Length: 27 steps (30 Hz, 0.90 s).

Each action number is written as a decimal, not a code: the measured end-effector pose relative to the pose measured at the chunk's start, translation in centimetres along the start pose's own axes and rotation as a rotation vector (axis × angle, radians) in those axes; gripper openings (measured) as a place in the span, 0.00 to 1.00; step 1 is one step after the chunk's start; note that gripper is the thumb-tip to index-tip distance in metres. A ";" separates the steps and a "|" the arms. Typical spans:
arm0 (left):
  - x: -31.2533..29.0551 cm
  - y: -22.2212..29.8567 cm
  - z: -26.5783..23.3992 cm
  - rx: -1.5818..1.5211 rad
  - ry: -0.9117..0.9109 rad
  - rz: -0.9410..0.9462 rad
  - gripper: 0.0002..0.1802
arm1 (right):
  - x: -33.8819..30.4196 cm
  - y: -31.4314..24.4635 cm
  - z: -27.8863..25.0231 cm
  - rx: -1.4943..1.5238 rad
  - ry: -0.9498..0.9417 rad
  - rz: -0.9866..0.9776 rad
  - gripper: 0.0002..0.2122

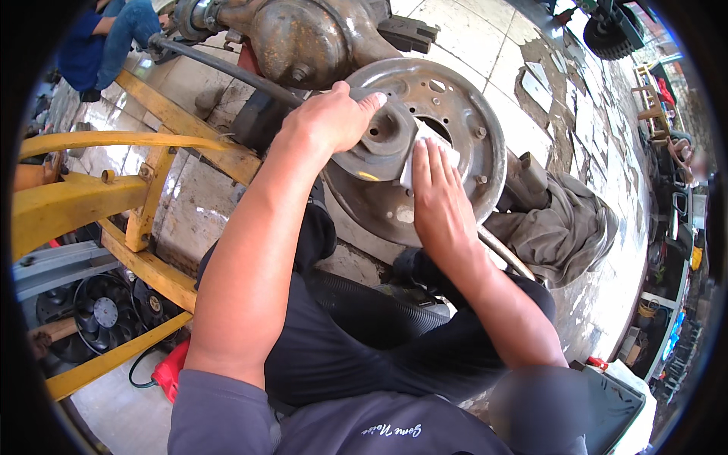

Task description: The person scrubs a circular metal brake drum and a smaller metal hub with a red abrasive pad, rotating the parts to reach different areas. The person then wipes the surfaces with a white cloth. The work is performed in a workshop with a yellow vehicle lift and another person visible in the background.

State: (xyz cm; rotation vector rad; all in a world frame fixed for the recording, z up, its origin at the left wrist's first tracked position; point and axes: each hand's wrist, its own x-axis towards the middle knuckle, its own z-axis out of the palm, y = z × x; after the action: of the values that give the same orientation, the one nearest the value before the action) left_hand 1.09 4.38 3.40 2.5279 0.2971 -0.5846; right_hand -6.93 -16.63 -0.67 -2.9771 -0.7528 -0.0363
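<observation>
My left hand (326,121) grips the upper left rim of a round, dull metal piece (383,140) with a raised middle and a hole in it. Its thumb lies over the top and the other fingers are mostly hidden. Flat and together, the fingers of my right hand (440,189) press a folded white sheet (421,155) against the right edge of this piece; cloth or paper, I cannot tell. Behind both stands a large round brake backing plate (474,114), brown and worn, with bolts and holes. A yellow mark shows low on the metal piece.
A rusty axle housing (296,38) lies beyond, with a metal rod (227,70) beside it. To the left stands a yellow metal frame (76,201) above black fans (102,307). Crumpled grey cloth (565,227) lies right. Another person (114,42) sits far left; broken tiles (537,87) lie far right.
</observation>
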 end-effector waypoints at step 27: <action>-0.5 -0.8 -0.3 -0.011 0.027 -0.014 0.49 | 0.4 -1.3 -1.6 0.000 -0.084 0.005 0.27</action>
State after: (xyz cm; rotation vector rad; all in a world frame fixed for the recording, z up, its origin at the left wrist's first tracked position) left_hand 0.48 5.16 3.56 2.5269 0.3280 -0.5527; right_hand -7.20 -15.37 1.01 -2.9969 -0.7546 0.0900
